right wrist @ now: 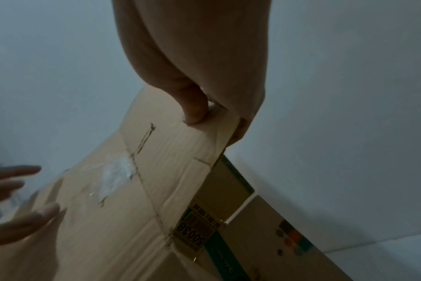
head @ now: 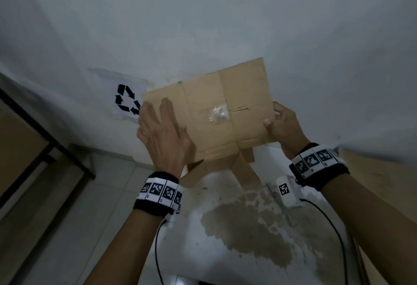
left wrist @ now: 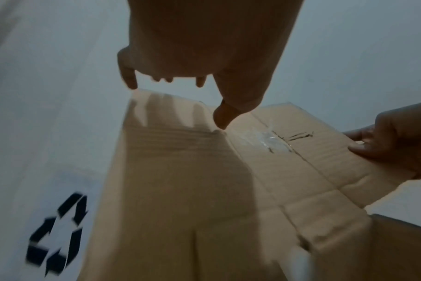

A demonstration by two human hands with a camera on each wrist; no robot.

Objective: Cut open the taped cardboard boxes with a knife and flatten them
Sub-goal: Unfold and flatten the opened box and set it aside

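A flattened brown cardboard box (head: 209, 113) is held up in front of the white wall, with a scrap of clear tape (head: 217, 113) at its middle. My right hand (head: 282, 124) pinches its right edge, thumb on the front and fingers behind, as the right wrist view (right wrist: 204, 106) confirms. My left hand (head: 162, 131) is spread with straight fingers over the left part of the sheet. In the left wrist view, the left hand's thumb tip (left wrist: 220, 121) meets the cardboard (left wrist: 180, 180) and holds nothing. No knife is in view.
A paper with a black recycling sign (head: 127, 99) hangs on the wall, left of the sheet. Below lies a white, stained tabletop (head: 248, 228) with a small white marker block (head: 286, 192) and black cables. A printed cardboard box (right wrist: 289, 237) stands lower right; a dark frame (head: 45, 140) is left.
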